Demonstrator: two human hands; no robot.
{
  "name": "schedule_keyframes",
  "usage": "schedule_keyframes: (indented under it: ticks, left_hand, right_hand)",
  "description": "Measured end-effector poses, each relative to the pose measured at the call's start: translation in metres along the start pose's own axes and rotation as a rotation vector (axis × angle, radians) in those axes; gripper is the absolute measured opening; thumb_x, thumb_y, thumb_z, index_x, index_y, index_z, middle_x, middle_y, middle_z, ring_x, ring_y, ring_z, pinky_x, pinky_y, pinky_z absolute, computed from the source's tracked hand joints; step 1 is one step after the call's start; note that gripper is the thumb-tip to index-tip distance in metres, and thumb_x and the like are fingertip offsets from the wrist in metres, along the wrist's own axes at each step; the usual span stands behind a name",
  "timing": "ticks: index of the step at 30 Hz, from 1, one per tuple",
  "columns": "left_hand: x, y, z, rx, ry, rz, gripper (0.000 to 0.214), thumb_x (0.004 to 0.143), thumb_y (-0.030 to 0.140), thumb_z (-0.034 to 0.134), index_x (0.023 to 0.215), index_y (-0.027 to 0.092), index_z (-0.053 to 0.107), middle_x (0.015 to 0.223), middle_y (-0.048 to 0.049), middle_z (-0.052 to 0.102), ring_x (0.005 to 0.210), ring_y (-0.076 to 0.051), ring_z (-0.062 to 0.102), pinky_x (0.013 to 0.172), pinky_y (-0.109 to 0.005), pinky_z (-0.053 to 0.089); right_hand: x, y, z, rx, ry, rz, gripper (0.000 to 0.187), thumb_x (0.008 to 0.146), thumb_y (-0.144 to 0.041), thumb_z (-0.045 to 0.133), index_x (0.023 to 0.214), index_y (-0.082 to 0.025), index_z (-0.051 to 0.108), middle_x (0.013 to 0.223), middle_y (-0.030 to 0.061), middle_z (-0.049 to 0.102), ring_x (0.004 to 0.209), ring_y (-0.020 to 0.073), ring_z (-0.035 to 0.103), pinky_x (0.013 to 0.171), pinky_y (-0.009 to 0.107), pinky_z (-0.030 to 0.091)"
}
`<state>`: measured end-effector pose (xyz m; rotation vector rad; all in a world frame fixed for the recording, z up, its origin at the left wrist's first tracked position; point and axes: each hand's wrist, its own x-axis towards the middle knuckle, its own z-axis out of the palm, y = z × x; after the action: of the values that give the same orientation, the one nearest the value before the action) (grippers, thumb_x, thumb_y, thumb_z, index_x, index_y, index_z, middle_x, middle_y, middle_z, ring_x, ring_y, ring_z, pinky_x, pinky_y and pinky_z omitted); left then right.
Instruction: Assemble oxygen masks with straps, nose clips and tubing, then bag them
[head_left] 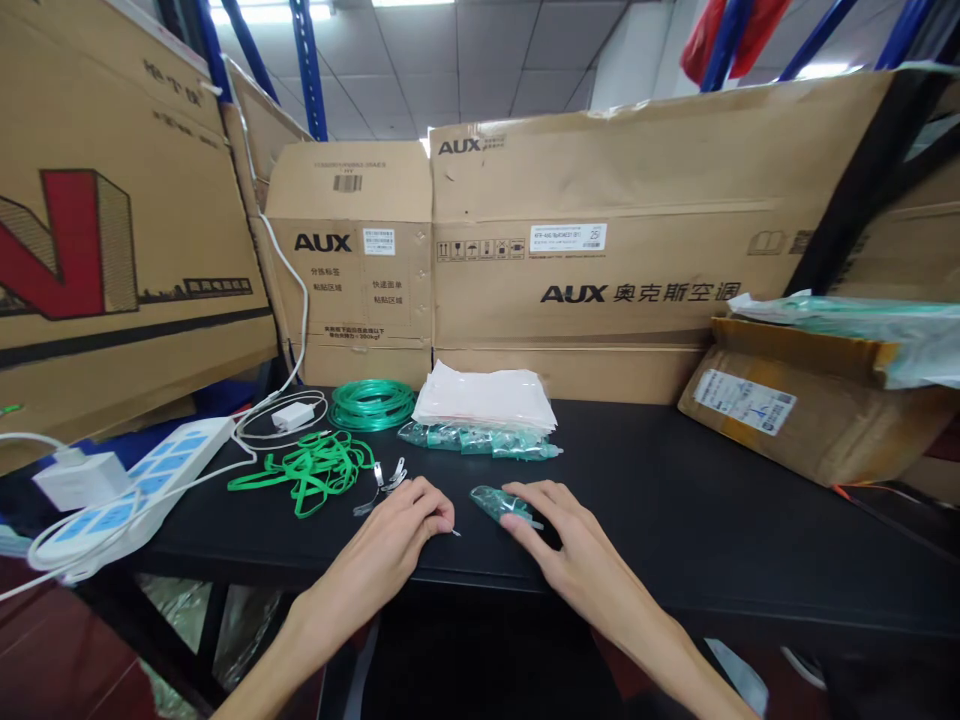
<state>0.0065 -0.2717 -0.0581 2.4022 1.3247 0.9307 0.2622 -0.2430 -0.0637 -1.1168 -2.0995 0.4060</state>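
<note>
My left hand is closed in a pinch above the front of the black table. A small metal strip pokes out from its fingertips; the rest of it is hidden. Just beyond this hand lie several shiny metal strips. My right hand has its thumb and fingers around a clear green plastic mask, which rests on the table. The fingers cover its right part. Farther back, a row of similar clear green masks lies under a stack of white paper.
Left of my hands are a tangle of green elastic straps, coiled green tubing, a white charger and a power strip with loose cables. Cardboard panels wall the back. An opened carton stands right.
</note>
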Motion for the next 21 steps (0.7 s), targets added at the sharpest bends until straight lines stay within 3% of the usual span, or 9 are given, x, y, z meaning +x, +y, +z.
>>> schedule_keyframes:
  ticks: [3,8,13,18,21]
  left_hand:
    - [0.0,0.001,0.003,-0.02,0.019,-0.009,0.024,0.111,0.019,0.036,0.096,0.025,0.054,0.103,-0.0031,0.061,0.097,-0.021,0.061,0.089,-0.032,0.047]
    - [0.005,0.001,-0.003,-0.032,0.039,0.008,0.024,0.111,0.021,0.035,0.095,0.025,0.051,0.106,-0.0043,0.06,0.096,-0.02,0.062,0.09,-0.033,0.049]
    - [0.021,0.012,-0.016,-0.021,0.004,0.065,0.023,0.112,0.02,0.035,0.099,0.025,0.054,0.113,-0.0043,0.06,0.101,-0.02,0.063,0.094,-0.034,0.048]
    - [0.029,0.018,0.001,-0.026,-0.024,0.095,0.023,0.111,0.014,0.037,0.103,0.024,0.056,0.114,-0.0039,0.061,0.102,-0.021,0.061,0.097,-0.034,0.048]
    - [0.027,0.014,0.014,-0.051,-0.017,0.092,0.023,0.11,0.011,0.037,0.102,0.024,0.055,0.113,-0.0045,0.061,0.102,-0.021,0.062,0.095,-0.033,0.049]
  right_hand:
    - [0.0,0.002,0.003,-0.003,0.007,-0.007,0.037,0.094,-0.035,0.075,0.129,-0.033,0.066,0.125,0.0068,0.069,0.118,0.0301,0.067,0.104,0.047,0.054]
    - [0.006,-0.003,-0.007,0.031,0.005,-0.023,0.018,0.099,-0.032,0.065,0.116,-0.027,0.07,0.12,0.0073,0.068,0.111,0.0266,0.07,0.1,0.04,0.055]
    - [0.01,-0.012,-0.016,0.065,-0.082,-0.023,0.026,0.107,-0.039,0.054,0.122,-0.029,0.072,0.105,0.0033,0.078,0.1,0.0243,0.075,0.092,0.039,0.059]
    - [0.004,-0.018,0.0,0.043,-0.056,-0.058,0.031,0.11,-0.028,0.042,0.125,-0.026,0.069,0.127,0.0097,0.073,0.119,0.0277,0.068,0.108,0.048,0.051]
    - [-0.001,-0.019,0.006,0.043,-0.059,-0.097,0.028,0.104,-0.03,0.055,0.128,-0.026,0.068,0.132,0.011,0.068,0.121,0.0282,0.066,0.109,0.046,0.051]
